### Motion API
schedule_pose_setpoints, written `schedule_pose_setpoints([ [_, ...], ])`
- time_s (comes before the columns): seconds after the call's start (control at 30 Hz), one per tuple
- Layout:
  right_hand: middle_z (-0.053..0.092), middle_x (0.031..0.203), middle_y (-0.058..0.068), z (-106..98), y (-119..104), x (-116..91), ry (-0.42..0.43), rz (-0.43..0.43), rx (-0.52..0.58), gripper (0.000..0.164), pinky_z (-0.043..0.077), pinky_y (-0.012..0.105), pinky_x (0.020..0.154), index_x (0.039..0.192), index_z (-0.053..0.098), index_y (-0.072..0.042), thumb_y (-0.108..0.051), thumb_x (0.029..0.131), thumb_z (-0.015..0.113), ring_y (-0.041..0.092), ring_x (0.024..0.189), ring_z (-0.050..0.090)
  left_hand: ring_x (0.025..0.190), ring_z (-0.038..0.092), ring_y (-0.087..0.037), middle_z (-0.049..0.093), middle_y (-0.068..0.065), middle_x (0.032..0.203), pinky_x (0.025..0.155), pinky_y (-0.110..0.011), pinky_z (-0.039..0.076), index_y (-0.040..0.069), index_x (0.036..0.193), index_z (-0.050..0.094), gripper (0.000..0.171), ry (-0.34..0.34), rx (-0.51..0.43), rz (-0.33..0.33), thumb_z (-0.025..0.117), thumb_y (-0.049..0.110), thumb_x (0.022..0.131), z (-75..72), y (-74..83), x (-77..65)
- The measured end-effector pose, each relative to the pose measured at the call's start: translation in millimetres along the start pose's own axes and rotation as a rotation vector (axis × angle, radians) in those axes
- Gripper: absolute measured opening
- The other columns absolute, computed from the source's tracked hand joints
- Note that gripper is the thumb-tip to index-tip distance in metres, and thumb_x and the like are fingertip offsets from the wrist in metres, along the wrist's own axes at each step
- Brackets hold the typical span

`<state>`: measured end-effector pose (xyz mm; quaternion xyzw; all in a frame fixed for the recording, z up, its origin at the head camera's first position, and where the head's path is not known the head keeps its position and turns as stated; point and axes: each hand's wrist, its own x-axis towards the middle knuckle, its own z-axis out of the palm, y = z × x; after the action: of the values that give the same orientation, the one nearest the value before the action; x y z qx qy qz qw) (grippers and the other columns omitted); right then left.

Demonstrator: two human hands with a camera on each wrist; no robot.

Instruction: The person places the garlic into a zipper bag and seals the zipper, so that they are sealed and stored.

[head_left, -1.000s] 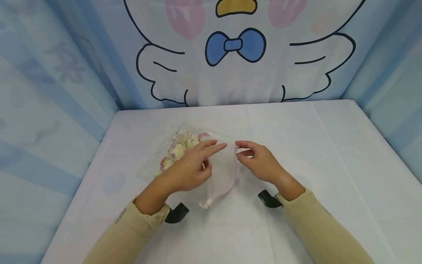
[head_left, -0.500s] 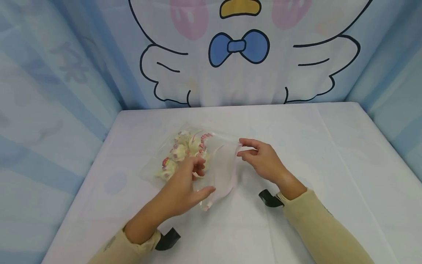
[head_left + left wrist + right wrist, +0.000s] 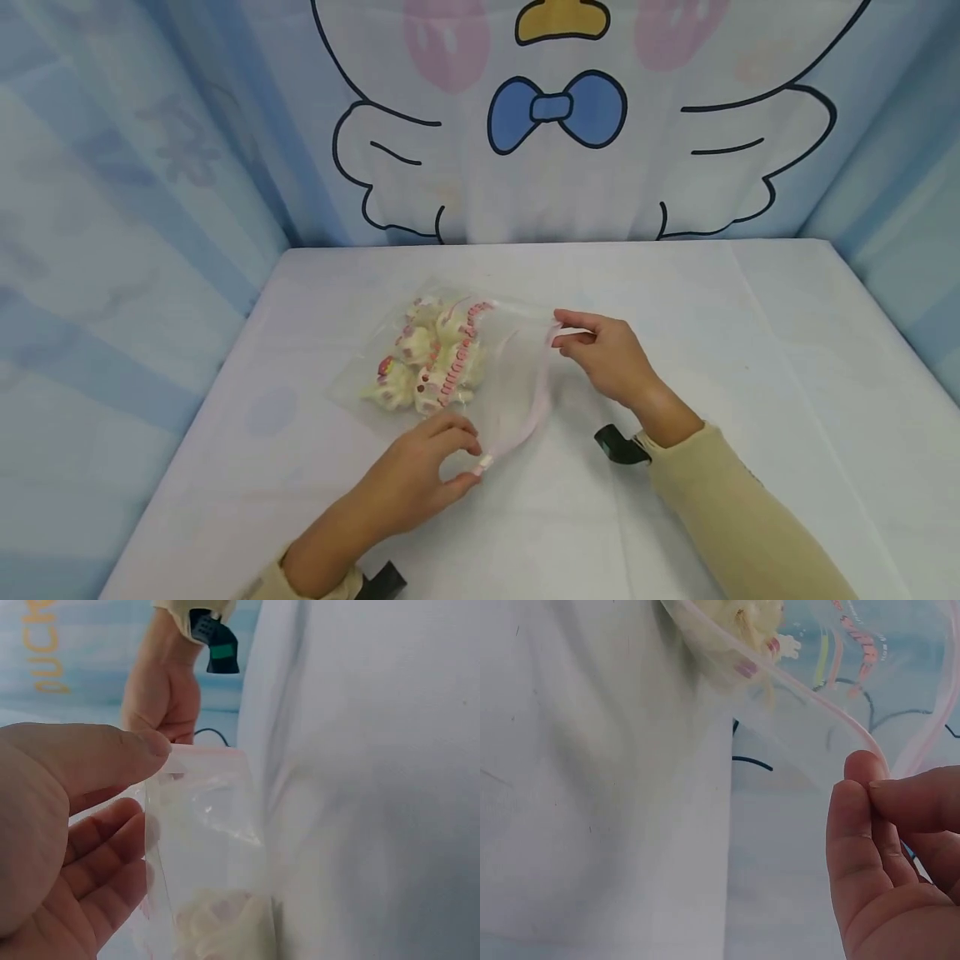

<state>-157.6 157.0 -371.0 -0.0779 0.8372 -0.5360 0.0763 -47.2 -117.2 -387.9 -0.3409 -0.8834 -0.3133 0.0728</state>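
A clear zip bag (image 3: 517, 367) with a pink zip strip lies tilted on the table, its mouth parted. Several cream-coloured figures (image 3: 393, 385) with pink and purple details are inside it, at the left end. My right hand (image 3: 618, 358) pinches the far end of the pink strip between thumb and fingers; the right wrist view shows the strip's two sides spreading from that pinch. At the near corner, by a small whitish slider (image 3: 485, 461), my left hand (image 3: 420, 479) holds the bag, thumb (image 3: 154, 744) on its edge and fingers behind the clear film.
A white cloth covers the table (image 3: 712, 333). Behind it hangs a curtain (image 3: 570, 192) printed with a cartoon figure and a blue bow tie, with blue curtains at both sides. Black wrist cameras (image 3: 621, 446) project from the beige sleeves.
My left hand has moved from above the bag's middle down to its near corner and taken hold there, uncovering the figures. My right hand keeps its pinch on the far end.
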Motion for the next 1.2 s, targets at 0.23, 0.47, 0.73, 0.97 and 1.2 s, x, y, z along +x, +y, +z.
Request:
schedule_pose_setpoints([
  [0.23, 0.068, 0.123, 0.014, -5.8, 0.9, 5.3, 0.020, 0.021, -0.020, 0.049, 0.044, 0.041, 0.095, 0.147, 0.051, -0.006, -0.010, 0.098, 0.057, 0.026, 0.109, 0.066, 0.089, 0.065, -0.014, 0.066, 0.002, 0.097, 0.078, -0.025, 0.054, 0.009, 0.084, 0.069, 0.021, 0.056, 0.082, 0.022, 0.081, -0.005, 0.075, 3.6, -5.6, -5.8],
  [0.47, 0.067, 0.124, 0.015, -9.3, 5.1, 8.9, 0.035, 0.024, -0.022, 0.051, 0.044, 0.044, 0.099, 0.148, 0.049, -0.005, -0.012, 0.098, 0.057, 0.028, 0.113, 0.064, 0.091, 0.067, -0.015, 0.069, 0.000, 0.096, 0.079, -0.028, 0.055, 0.008, 0.083, 0.071, 0.017, 0.056, 0.116, -0.064, 0.080, -0.006, 0.077, -1.1, -12.6, -10.3],
  [0.73, 0.065, 0.128, 0.015, -13.2, 11.4, 13.3, 0.045, 0.063, -0.013, 0.053, 0.043, 0.048, 0.101, 0.150, 0.046, -0.005, -0.014, 0.099, 0.055, 0.029, 0.117, 0.062, 0.090, 0.068, -0.016, 0.070, -0.001, 0.097, 0.078, -0.029, 0.056, 0.006, 0.083, 0.072, 0.016, 0.071, 0.147, -0.112, 0.081, -0.006, 0.076, -7.4, -18.0, -13.3],
  [0.97, 0.058, 0.136, 0.018, -16.4, 14.2, 15.3, 0.023, 0.039, 0.014, 0.056, 0.042, 0.048, 0.105, 0.152, 0.041, -0.001, -0.012, 0.099, 0.058, 0.033, 0.116, 0.062, 0.087, 0.069, -0.018, 0.070, -0.003, 0.091, 0.076, -0.032, 0.057, 0.003, 0.082, 0.072, 0.016, 0.149, 0.161, -0.085, 0.081, -0.008, 0.075, -5.1, -27.9, -11.4],
  [1.2, 0.040, 0.152, 0.020, -17.5, 11.5, 10.8, 0.081, 0.009, -0.134, 0.060, 0.043, 0.050, 0.104, 0.153, 0.037, 0.000, -0.014, 0.098, 0.058, 0.036, 0.133, 0.048, 0.083, 0.069, -0.018, 0.070, -0.002, 0.086, 0.073, -0.033, 0.057, 0.003, 0.080, 0.072, 0.018, 0.237, 0.172, -0.063, 0.082, -0.010, 0.072, -1.5, -33.4, -9.2],
])
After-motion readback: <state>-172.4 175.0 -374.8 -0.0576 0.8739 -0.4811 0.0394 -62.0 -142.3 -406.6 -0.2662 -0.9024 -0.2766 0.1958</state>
